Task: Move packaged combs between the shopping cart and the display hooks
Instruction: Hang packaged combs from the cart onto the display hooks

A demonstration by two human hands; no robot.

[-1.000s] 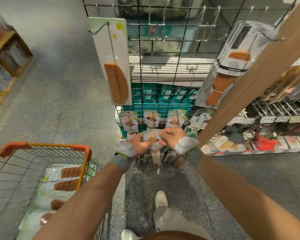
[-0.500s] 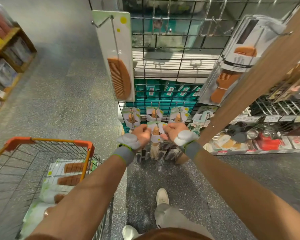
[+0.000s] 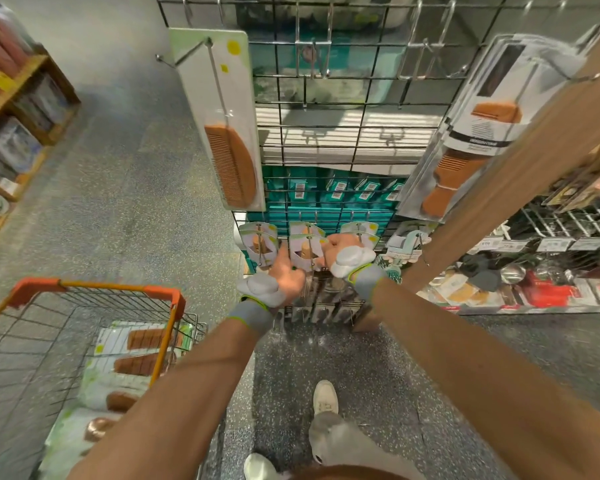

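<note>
A small carded brush pack (image 3: 305,252) hangs on a low hook of the wire display grid (image 3: 357,133). My right hand (image 3: 342,249) grips its right edge. My left hand (image 3: 286,277) is just left of the pack, palm up with fingers spread, holding nothing. A large packaged wooden comb (image 3: 231,161) hangs on an upper left hook. More packaged combs (image 3: 465,157) hang at upper right. The shopping cart (image 3: 94,292) at lower left holds several packaged combs (image 3: 142,362).
Similar small packs (image 3: 260,240) hang on neighbouring low hooks, with teal boxes (image 3: 329,194) behind the grid. A wooden post (image 3: 520,174) slants along the right. Shelves of goods (image 3: 541,289) lie right, wooden shelving (image 3: 21,109) far left. My shoes (image 3: 324,398) stand on speckled floor.
Both hands held the small pack before. Now my left hand has let go and opened, palm up. The pack sits higher on the hook row, and my right hand still holds it.
</note>
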